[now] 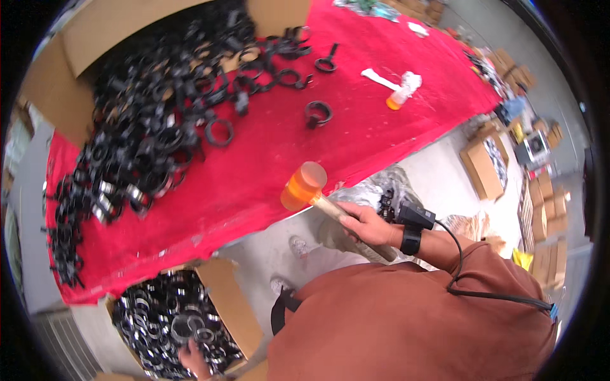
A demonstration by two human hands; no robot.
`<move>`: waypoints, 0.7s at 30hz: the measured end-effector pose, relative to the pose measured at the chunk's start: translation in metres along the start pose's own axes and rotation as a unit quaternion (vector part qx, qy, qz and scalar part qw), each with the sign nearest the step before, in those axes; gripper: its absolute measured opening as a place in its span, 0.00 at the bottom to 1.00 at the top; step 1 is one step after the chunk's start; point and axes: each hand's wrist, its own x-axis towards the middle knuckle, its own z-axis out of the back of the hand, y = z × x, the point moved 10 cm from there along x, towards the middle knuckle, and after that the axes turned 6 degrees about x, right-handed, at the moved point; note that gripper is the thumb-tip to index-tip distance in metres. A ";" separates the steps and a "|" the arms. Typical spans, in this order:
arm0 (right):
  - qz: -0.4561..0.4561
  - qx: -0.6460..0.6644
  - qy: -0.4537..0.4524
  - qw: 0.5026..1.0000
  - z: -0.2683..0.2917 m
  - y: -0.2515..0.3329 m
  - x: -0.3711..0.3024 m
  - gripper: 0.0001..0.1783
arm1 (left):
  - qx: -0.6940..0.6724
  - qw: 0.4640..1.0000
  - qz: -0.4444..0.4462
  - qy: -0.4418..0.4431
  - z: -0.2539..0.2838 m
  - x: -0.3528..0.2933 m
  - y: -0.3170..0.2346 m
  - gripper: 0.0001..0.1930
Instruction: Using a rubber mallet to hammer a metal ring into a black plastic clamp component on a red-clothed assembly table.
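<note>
My right hand [368, 225] is closed around the wooden handle of a mallet [306, 184]. Its translucent orange head is raised near the front edge of the red-covered table [254, 184]. At the lower left, my left hand [194, 360] reaches into an open cardboard box [232, 305] full of black and shiny metal ring parts. Its fingers look closed on a ring-shaped part [188, 326], though blur softens the grip. On the table, a large heap of black ring parts [152, 133] spills from a tipped carton. A single ring part [318, 113] lies apart from it.
A second mallet [395, 101], with an orange head and white wrapping, lies toward the table's far right. Plastic sheeting [375, 184] is bunched beside the table near my right arm. Several cardboard boxes [483, 168] stand on the floor at right. A black cable [457, 267] runs along my right arm.
</note>
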 end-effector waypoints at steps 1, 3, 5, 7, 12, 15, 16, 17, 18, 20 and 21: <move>-0.012 0.026 -0.018 0.999 0.007 -0.009 -0.004 0.24 | 0.095 0.994 0.037 0.049 0.017 -0.004 0.022 0.25; -0.018 0.062 -0.054 0.996 0.023 -0.015 -0.013 0.22 | 0.291 0.954 0.035 -0.068 0.044 -0.004 0.054 0.37; -0.004 0.085 -0.078 0.993 0.039 -0.017 -0.020 0.21 | 0.361 0.880 0.001 -0.310 0.061 -0.008 0.054 0.36; -0.001 0.088 -0.105 0.991 0.052 -0.022 -0.027 0.20 | 0.228 0.922 -0.124 -0.289 0.059 0.012 -0.034 0.22; 0.018 0.104 -0.155 0.982 0.078 -0.038 -0.043 0.20 | -0.031 0.866 -0.467 -0.175 0.029 -0.046 -0.362 0.23; -0.018 0.125 -0.191 0.973 0.094 -0.058 -0.056 0.20 | -0.032 0.708 -0.695 -0.124 0.006 -0.139 -0.522 0.20; -0.015 0.130 -0.191 0.973 0.098 -0.063 -0.059 0.20 | -0.040 0.652 -0.750 -0.101 -0.004 -0.170 -0.560 0.17; -0.021 0.149 -0.191 0.970 0.100 -0.068 -0.062 0.20 | 0.002 0.591 -0.794 -0.141 -0.012 -0.200 -0.589 0.17; -0.026 0.170 -0.195 0.966 0.104 -0.071 -0.066 0.20 | 0.044 0.520 -0.834 -0.178 -0.023 -0.228 -0.616 0.17; -0.048 0.180 -0.210 0.960 0.109 -0.072 -0.072 0.20 | 0.156 0.504 -0.809 -0.259 -0.047 -0.238 -0.665 0.18; -0.052 0.196 -0.227 0.953 0.115 -0.076 -0.076 0.20 | 0.214 0.531 -0.771 -0.279 -0.058 -0.227 -0.689 0.20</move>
